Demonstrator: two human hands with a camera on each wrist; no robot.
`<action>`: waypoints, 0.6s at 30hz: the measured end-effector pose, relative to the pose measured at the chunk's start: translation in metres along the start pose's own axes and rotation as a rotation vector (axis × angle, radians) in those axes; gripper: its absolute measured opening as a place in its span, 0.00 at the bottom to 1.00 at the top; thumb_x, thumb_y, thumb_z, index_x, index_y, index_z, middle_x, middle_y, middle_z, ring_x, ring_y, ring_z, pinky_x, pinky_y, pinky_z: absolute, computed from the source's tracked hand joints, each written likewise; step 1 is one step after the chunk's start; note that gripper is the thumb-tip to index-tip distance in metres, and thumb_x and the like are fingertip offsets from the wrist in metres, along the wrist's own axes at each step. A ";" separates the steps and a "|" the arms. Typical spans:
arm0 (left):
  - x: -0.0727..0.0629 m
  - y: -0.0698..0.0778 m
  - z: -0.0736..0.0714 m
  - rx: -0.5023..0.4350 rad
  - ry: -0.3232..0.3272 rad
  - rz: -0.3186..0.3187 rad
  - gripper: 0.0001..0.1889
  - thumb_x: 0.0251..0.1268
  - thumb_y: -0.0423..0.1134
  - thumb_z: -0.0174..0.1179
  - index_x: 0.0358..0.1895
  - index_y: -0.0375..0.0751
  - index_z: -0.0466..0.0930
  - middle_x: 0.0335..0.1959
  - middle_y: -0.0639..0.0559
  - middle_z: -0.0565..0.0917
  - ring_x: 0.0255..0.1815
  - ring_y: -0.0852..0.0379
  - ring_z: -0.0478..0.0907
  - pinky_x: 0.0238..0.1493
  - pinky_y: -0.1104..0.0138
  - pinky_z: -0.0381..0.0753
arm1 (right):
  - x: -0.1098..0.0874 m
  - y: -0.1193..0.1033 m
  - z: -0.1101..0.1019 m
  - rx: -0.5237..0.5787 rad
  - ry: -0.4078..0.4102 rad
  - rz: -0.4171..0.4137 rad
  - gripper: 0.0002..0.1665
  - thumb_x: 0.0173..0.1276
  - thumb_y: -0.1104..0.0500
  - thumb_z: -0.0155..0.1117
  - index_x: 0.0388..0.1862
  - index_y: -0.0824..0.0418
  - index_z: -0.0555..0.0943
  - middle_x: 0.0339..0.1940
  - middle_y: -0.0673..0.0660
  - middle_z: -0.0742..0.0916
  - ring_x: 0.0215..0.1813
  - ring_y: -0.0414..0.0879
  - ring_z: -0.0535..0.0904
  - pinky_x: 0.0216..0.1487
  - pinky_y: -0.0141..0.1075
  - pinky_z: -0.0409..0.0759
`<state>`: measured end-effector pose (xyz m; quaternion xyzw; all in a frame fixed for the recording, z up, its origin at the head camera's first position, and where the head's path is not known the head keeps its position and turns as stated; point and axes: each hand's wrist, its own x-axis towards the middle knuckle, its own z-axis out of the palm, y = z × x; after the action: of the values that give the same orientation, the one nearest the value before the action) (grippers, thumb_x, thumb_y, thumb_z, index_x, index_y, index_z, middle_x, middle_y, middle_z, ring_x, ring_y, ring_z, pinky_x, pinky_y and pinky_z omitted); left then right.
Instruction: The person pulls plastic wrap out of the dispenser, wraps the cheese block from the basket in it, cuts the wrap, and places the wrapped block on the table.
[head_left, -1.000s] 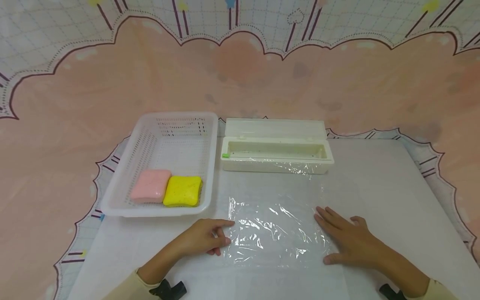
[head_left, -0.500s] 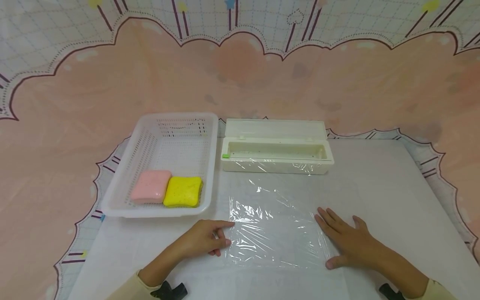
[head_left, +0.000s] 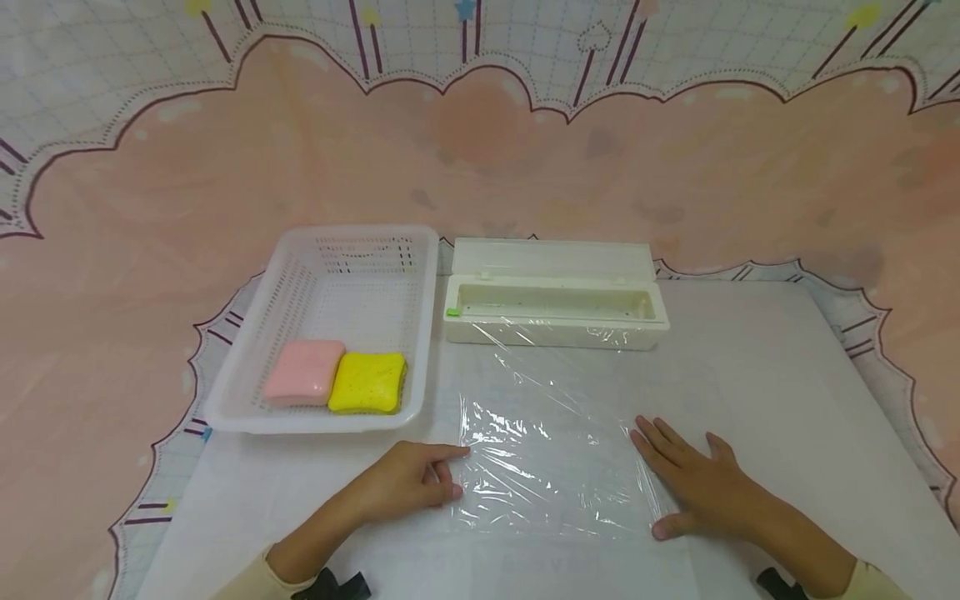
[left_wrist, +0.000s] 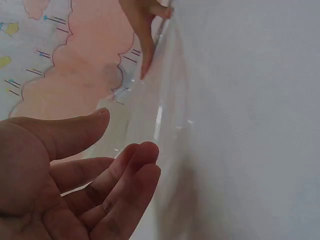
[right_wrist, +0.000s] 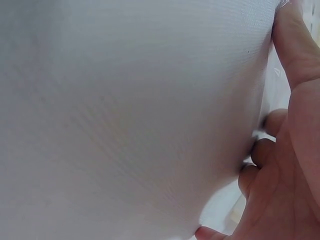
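A sheet of clear plastic wrap (head_left: 540, 467) lies wrinkled on the white table and runs back to a long cream wrap box (head_left: 555, 333) whose lid stands up. My left hand (head_left: 401, 482) touches the sheet's left edge with a straight index finger, its other fingers loosely bent. The left wrist view shows thumb and fingers of that left hand (left_wrist: 95, 175) apart, with the film beyond them. On the sheet's right edge, my right hand (head_left: 693, 479) rests with fingers spread, thumb at the near corner. In the right wrist view the right hand's fingertips (right_wrist: 250, 177) touch the white surface.
Left of the box stands a white perforated basket (head_left: 360, 292) holding a pink soap-like block (head_left: 303, 372) and a yellow one (head_left: 367, 383). White table surface (head_left: 787, 375) extends to the right. A patterned cloth (head_left: 480, 167) covers the background.
Creases in the plastic wrap have shifted, with a diagonal fold now running back to the box. My left thumb and bent fingers have moved slightly; my right hand stays almost in place.
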<state>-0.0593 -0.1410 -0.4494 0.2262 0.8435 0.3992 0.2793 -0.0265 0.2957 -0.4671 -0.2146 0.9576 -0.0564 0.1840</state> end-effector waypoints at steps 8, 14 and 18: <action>-0.029 0.054 -0.063 0.024 0.059 0.046 0.24 0.67 0.49 0.69 0.63 0.44 0.82 0.36 0.60 0.85 0.35 0.63 0.83 0.35 0.69 0.83 | -0.002 -0.004 -0.001 0.025 0.010 -0.002 0.78 0.39 0.18 0.68 0.84 0.54 0.56 0.85 0.59 0.58 0.83 0.61 0.54 0.65 0.82 0.52; -0.028 0.065 -0.142 0.144 0.113 -0.038 0.19 0.67 0.47 0.68 0.60 0.53 0.84 0.42 0.58 0.86 0.43 0.57 0.83 0.44 0.65 0.83 | -0.002 -0.003 0.000 0.013 0.019 -0.010 0.78 0.40 0.17 0.67 0.84 0.52 0.54 0.85 0.58 0.58 0.83 0.60 0.54 0.65 0.82 0.53; -0.015 0.058 -0.188 0.164 0.062 -0.116 0.19 0.72 0.47 0.63 0.63 0.55 0.81 0.49 0.55 0.87 0.51 0.51 0.83 0.55 0.57 0.84 | -0.002 -0.001 0.001 0.000 0.026 -0.012 0.78 0.40 0.15 0.64 0.85 0.50 0.52 0.86 0.57 0.57 0.84 0.59 0.53 0.65 0.82 0.53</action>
<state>-0.1618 -0.2198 -0.3000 0.1865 0.8933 0.3187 0.2562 -0.0236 0.2954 -0.4669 -0.2198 0.9585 -0.0602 0.1712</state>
